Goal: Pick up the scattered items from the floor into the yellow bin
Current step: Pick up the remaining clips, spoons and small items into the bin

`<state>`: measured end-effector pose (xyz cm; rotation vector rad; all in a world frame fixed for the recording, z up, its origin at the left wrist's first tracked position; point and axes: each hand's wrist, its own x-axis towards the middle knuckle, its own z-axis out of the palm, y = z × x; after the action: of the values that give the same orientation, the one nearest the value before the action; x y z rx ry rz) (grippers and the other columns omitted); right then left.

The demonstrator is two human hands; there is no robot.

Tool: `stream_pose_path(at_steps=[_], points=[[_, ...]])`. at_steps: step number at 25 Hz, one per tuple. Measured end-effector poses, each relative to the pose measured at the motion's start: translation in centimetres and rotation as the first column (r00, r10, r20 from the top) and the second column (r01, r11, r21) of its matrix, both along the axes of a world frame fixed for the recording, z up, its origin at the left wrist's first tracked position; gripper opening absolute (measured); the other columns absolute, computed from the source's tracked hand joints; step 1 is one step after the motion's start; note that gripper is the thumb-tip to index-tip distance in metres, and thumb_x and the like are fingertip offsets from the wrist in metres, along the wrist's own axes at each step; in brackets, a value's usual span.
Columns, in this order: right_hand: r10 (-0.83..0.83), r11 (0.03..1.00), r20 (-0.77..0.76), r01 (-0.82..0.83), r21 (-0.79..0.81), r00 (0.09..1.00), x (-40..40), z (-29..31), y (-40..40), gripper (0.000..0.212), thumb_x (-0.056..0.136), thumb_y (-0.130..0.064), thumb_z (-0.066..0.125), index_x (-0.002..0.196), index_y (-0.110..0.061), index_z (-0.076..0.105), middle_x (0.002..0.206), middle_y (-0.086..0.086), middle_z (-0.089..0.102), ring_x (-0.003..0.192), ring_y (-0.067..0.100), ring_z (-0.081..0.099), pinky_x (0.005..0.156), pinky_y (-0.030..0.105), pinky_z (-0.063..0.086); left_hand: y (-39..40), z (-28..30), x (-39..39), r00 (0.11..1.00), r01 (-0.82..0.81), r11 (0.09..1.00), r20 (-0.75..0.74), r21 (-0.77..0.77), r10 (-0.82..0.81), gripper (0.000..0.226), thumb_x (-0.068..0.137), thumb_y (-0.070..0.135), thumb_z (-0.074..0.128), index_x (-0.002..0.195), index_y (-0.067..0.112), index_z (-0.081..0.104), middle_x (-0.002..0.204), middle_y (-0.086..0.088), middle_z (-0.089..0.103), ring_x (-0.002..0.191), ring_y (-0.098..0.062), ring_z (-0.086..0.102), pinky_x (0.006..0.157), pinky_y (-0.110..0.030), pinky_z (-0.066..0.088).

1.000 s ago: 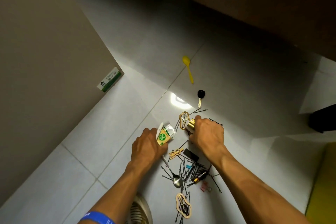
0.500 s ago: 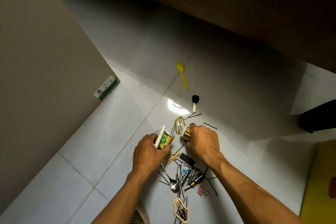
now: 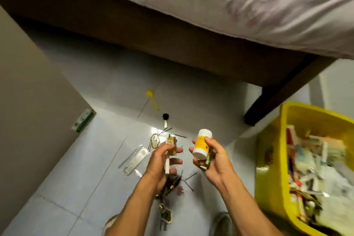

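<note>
Both hands were loaded above the floor, the left hand (image 3: 164, 161) gripping a small carton (image 3: 171, 144), the right hand (image 3: 212, 157) clutching a white-and-yellow bottle (image 3: 202, 144), so the smart play was swinging right and releasing low over the yellow bin (image 3: 268, 174).

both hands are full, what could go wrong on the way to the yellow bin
The right hand grips a white and yellow bottle plus smaller bits, so one may slip out. The left hand holds several items too. The yellow bin looks crowded; things might bounce out.
</note>
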<state>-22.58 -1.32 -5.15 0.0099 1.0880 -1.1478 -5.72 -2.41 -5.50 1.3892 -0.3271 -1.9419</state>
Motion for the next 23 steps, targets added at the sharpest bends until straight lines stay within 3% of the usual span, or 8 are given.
stream_pose_path(at_steps=[3,6,8,11,14,17,19,23], points=[[-0.296,0.954,0.078,0.299,-0.02,0.952,-5.1,5.9,5.1,0.051,0.075,-0.027,0.07,0.12,-0.004,0.061,0.094,0.015,0.071,0.073,0.027,0.07,0.05,0.032,0.054,1.5,4.6,-8.3,0.98,0.172,0.984,-0.09,-0.048,-0.176,0.03,0.089,0.023,0.055,0.116,0.01,0.055,0.111,-0.017,0.07,0.072,-0.025,0.069,0.043,-0.022,0.038],[-0.548,0.835,0.014,0.547,0.056,0.836,-11.4,10.7,10.0,0.041,0.087,-0.029,0.062,0.123,-0.009,0.059,0.091,0.018,0.067,0.076,0.031,0.065,0.058,0.037,0.056,4.5,9.7,-17.7,0.92,0.389,0.916,-0.009,-0.097,-0.392,0.016,0.086,0.018,0.06,0.102,0.013,0.061,0.093,-0.013,0.067,0.063,-0.022,0.064,0.045,-0.023,0.043],[-0.608,0.793,0.002,0.607,0.057,0.794,-15.2,13.3,12.5,0.043,0.094,-0.037,0.052,0.126,-0.01,0.057,0.104,0.02,0.068,0.088,0.035,0.065,0.069,0.042,0.053,6.4,12.5,-22.8,0.864,0.504,0.856,0.048,-0.119,-0.502,0.016,0.085,0.017,0.063,0.1,0.012,0.064,0.088,-0.011,0.067,0.067,-0.023,0.064,0.05,-0.025,0.051],[-0.617,0.783,0.049,0.618,-0.064,0.786,-19.4,16.3,15.5,0.053,0.099,-0.047,0.038,0.135,-0.01,0.051,0.123,0.023,0.064,0.106,0.039,0.064,0.087,0.051,0.05,8.0,15.6,-27.3,0.809,0.558,0.823,-0.15,-0.108,-0.568,0.036,0.094,0.043,0.056,0.106,0.011,0.066,0.1,-0.013,0.073,0.087,-0.028,0.071,0.071,-0.037,0.057],[-0.659,0.738,0.06,0.66,-0.141,0.75,-21.0,18.0,16.4,0.065,0.1,-0.045,0.036,0.155,-0.015,0.021,0.157,0.017,0.03,0.142,0.034,0.033,0.116,0.049,0.025,8.6,15.5,-28.5,0.823,0.52,0.846,-0.192,-0.122,-0.534,0.063,0.094,0.061,0.042,0.133,0.013,0.052,0.123,-0.006,0.064,0.113,-0.027,0.06,0.093,-0.043,0.046],[-0.645,0.742,0.072,0.647,-0.176,0.76,-19.3,18.0,15.3,0.066,0.101,-0.042,0.035,0.156,-0.013,0.012,0.162,0.014,0.014,0.149,0.032,0.015,0.12,0.046,0.015,8.6,15.0,-26.8,0.888,0.404,0.904,-0.176,-0.137,-0.424,0.071,0.097,0.059,0.037,0.149,0.011,0.035,0.143,-0.007,0.05,0.133,-0.027,0.046,0.108,-0.046,0.034],[-0.533,0.831,0.033,0.53,-0.169,0.845,-16.2,17.2,13.5,0.065,0.101,-0.043,0.035,0.155,-0.01,0.017,0.161,0.015,0.018,0.148,0.032,0.019,0.12,0.046,0.018,7.6,14.6,-23.6,0.94,0.292,0.945,-0.14,-0.147,-0.312,0.067,0.099,0.056,0.035,0.149,0.011,0.036,0.15,-0.011,0.043,0.137,-0.029,0.042,0.111,-0.046,0.034],[-0.236,0.966,-0.087,0.223,-0.133,0.968,-7.6,14.6,7.1,0.062,0.102,-0.045,0.035,0.151,-0.009,0.029,0.158,0.014,0.029,0.144,0.033,0.03,0.118,0.047,0.027,3.3,12.0,-14.2,0.993,0.111,0.976,-0.004,-0.188,-0.114,0.057,0.101,0.051,0.035,0.144,0.014,0.045,0.143,-0.011,0.051,0.129,-0.03,0.05,0.103,-0.042,0.043]])
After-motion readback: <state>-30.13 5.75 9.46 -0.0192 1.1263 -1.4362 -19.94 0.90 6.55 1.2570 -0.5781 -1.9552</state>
